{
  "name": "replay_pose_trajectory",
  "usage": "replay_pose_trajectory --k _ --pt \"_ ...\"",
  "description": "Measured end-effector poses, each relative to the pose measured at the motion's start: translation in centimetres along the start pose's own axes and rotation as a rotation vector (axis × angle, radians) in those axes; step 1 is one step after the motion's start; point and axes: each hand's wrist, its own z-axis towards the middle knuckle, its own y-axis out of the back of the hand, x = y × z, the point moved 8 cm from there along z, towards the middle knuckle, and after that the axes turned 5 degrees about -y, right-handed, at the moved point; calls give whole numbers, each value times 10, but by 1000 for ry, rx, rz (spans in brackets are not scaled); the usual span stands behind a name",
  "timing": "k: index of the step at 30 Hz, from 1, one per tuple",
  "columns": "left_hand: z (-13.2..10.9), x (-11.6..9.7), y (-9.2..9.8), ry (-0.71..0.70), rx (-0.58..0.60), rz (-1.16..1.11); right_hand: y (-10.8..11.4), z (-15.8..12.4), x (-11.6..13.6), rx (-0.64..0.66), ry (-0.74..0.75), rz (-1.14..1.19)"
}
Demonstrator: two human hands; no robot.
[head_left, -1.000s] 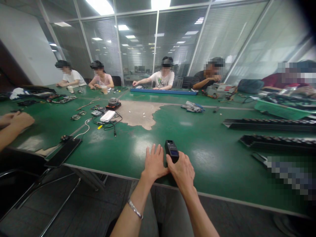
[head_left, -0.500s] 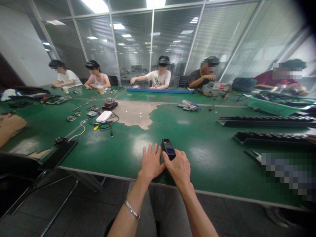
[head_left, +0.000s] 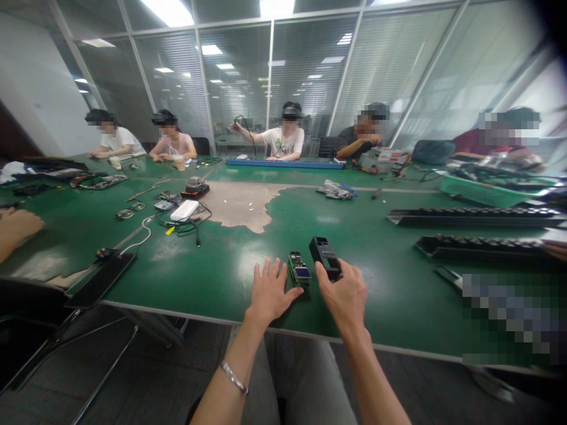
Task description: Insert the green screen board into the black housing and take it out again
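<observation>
A small green circuit board (head_left: 299, 270) with a little display lies on the green table (head_left: 234, 260) in front of me. My left hand (head_left: 268, 292) rests beside it with fingers spread, the thumb tip at the board's near left edge. To the board's right, my right hand (head_left: 344, 290) grips a black plastic housing (head_left: 325, 255) between thumb and fingers. Several cutouts and a window show in the housing's top face. Housing and board are apart. The fingers on the housing's far side are partly hidden.
Black metal rails (head_left: 469, 217) and a green basket (head_left: 496, 190) of cables stand at the right. A white box (head_left: 185, 210) with cables, glasses (head_left: 130, 211) and a black panel (head_left: 104, 280) lie leftward. Gloves (head_left: 335, 189) lie farther back. Several people sit around the table.
The black housing has come off the circuit board and moved right in my right hand, uncovering the board. Across the table, a person's hand has risen with a cable.
</observation>
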Motion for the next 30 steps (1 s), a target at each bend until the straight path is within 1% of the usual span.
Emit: replay_pose_trajectory --k 4,8,13,17,23,25,30 --pt "0 -1 1 -1 -23 9 -5 -4 -32 12 -60 -76" --pt "-1 -1 1 -2 -36 19 -13 -10 -45 25 -63 -110" --pt "0 -2 0 -11 -41 37 -19 -11 -51 29 -72 -136" --pt "0 -2 1 -14 -51 31 -23 -10 -54 67 -77 -153" --pt "1 -1 0 -12 -32 27 -28 -10 -57 113 -100 -176" --pt "1 -1 0 -11 -34 25 -28 -11 -57 104 -96 -174" --pt "1 -1 0 -13 -38 4 -24 -14 -57 26 -66 -157"
